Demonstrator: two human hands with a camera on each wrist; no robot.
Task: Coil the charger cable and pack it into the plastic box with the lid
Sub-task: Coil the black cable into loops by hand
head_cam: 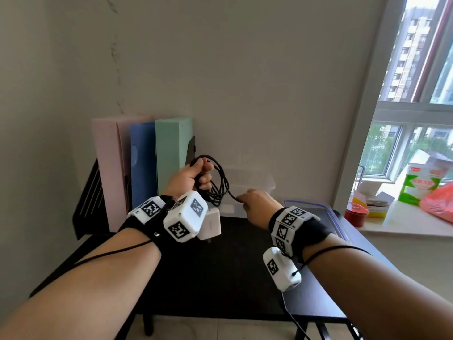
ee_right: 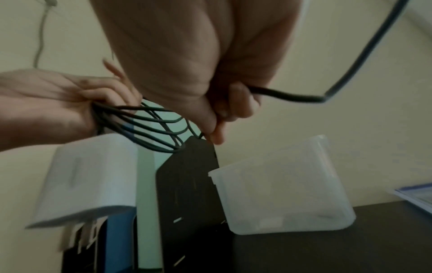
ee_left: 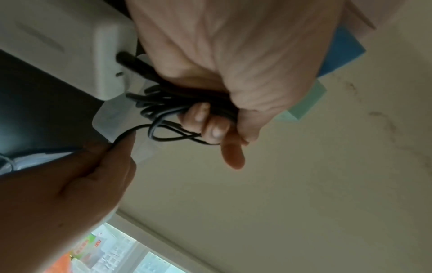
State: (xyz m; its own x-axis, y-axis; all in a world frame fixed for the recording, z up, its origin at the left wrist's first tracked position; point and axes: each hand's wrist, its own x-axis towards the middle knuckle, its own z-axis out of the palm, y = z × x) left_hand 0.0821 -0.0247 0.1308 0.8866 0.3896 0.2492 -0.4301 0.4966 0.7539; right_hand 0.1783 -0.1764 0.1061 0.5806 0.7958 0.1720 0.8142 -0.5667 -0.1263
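The black surface [head_cam: 220, 278] stands against a pale wall, with a window sill at its right edge. Along its back edge, toward the left corner, pink [head_cam: 107, 173], blue [head_cam: 142, 163] and green folders [head_cam: 171, 150] stand upright in a black rack [head_cam: 85, 200]. To the right of the rack, near the back edge, sits the clear plastic box [ee_right: 282, 195], open at the top and with nothing visible inside. Its blue-rimmed lid [head_cam: 316, 212] lies flat by the right edge of the surface.

Both hands are raised above the middle of the surface, near each other. The left hand [head_cam: 188, 177] is clenched around several loops of the black charger cable [head_cam: 218, 182], which hang from its fist. The white charger block [head_cam: 210, 224] dangles just below that wrist, clear of the surface. The right hand [head_cam: 257, 204] pinches the loose run of cable between thumb and fingers, just right of the coil and in front of the box.
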